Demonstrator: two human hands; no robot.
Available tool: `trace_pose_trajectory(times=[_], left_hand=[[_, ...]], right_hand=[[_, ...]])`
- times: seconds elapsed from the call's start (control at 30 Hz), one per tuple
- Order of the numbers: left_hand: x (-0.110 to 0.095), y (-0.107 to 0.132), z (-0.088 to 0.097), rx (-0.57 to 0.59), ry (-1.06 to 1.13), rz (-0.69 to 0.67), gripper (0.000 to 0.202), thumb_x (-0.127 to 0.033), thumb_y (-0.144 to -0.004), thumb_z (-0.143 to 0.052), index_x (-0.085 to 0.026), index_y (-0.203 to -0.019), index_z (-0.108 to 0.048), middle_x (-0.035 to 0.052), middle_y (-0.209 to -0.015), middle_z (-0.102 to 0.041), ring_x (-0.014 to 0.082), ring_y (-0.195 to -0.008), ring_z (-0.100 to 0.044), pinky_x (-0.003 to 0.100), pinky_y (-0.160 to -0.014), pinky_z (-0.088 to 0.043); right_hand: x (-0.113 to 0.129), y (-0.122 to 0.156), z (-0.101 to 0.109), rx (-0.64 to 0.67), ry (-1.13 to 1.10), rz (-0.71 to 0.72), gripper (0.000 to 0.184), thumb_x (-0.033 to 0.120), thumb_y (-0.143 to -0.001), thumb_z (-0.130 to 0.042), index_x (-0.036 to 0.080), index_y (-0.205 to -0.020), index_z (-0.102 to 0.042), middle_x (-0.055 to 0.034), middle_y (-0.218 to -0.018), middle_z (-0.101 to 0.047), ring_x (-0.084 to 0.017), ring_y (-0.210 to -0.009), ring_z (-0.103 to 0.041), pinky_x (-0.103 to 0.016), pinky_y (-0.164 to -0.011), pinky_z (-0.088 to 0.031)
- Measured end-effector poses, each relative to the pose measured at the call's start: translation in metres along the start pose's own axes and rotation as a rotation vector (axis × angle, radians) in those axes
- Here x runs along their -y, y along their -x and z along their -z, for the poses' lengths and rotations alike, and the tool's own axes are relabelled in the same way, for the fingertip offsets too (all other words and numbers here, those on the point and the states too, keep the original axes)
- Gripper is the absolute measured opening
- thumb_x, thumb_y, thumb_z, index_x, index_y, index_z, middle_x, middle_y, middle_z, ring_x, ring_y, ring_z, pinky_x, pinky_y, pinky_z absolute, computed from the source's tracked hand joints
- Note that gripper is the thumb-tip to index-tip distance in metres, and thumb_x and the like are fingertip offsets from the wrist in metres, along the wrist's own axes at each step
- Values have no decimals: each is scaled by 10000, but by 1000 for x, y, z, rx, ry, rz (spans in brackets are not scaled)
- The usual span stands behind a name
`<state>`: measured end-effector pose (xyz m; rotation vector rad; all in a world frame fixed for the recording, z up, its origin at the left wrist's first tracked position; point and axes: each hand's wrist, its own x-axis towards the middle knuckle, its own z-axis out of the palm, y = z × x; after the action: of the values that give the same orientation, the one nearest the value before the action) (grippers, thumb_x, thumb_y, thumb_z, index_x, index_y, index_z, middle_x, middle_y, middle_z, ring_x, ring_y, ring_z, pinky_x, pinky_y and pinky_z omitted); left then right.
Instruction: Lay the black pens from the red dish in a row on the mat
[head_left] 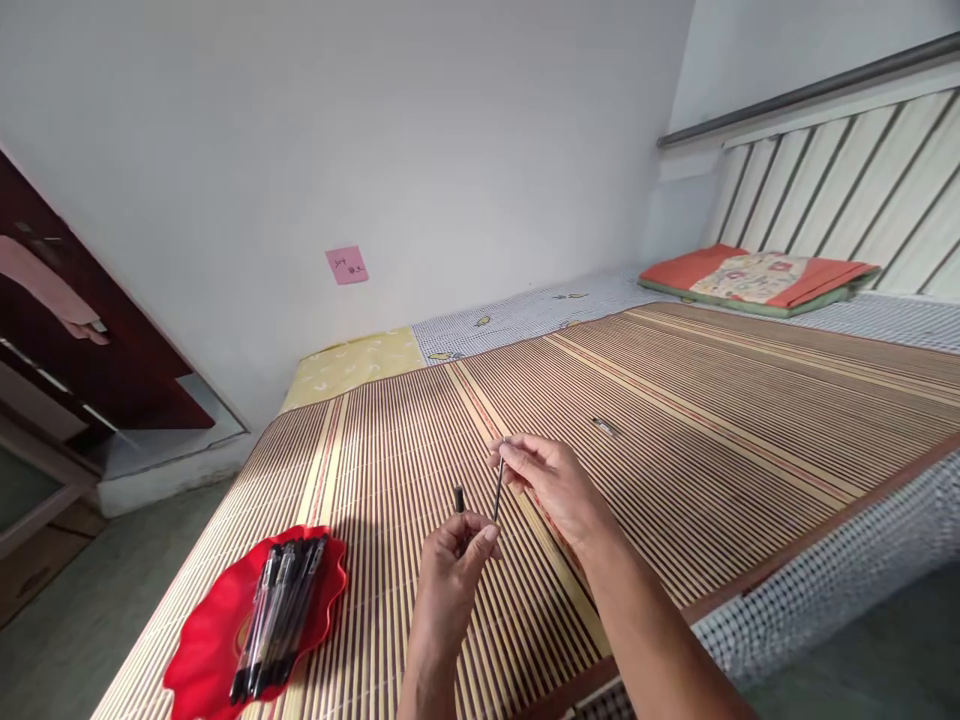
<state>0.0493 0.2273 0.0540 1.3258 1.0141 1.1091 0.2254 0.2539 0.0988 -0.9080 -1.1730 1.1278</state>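
Left hand grips a dark cylindrical piece, its end projecting above the fingers. Right hand pinches the upper end of a thin dark rod, which slants down to the left thumb. Both pieces held above the slatted mat. Small object, too small to identify, lies beyond the right hand. Red scalloped dish, left of the left hand, carries bundled pens.

Home bedroom, bed with striped slatted mat, folded orange bedding
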Motion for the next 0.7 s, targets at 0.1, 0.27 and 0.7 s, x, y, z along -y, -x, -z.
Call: trace_pose_trajectory(times=[0.1, 0.27, 0.7], left_hand=[[-1, 0, -2, 9, -25, 0, 386, -550, -829, -792, -190, -739, -685, 15, -676, -588, 147, -637, -468, 261, -604, -361], [-5, 3, 0, -17, -45, -3, 470, -645, -935, -625, -195, -971, -757, 50, -814, -669, 136, -601, -404, 278, -585, -340], [-13, 7, 2, -76, -82, -55, 496, -642, -940, -616, -213, -735, -755, 34, -699, -545, 196, -707, -461, 316, -744, -391]], right_hand=[[0, -1, 2, 14, -25, -15, 297, 453, -886, -759, 169, -970, -782, -73, -929, -754, -121, -698, -618, -251, -598, -463], [-3, -1, 12, 14, -30, 21, 309, 447, -900, -761, 159, -1010, -786, -78, -941, -757, -125, -715, -641, -264, -637, -525], [29, 12, 3, -363, -77, 285, 186, 385, -948, -702, 209, -984, -750, -79, -1020, -749, -162, -772, -669, -338, -744, -600]])
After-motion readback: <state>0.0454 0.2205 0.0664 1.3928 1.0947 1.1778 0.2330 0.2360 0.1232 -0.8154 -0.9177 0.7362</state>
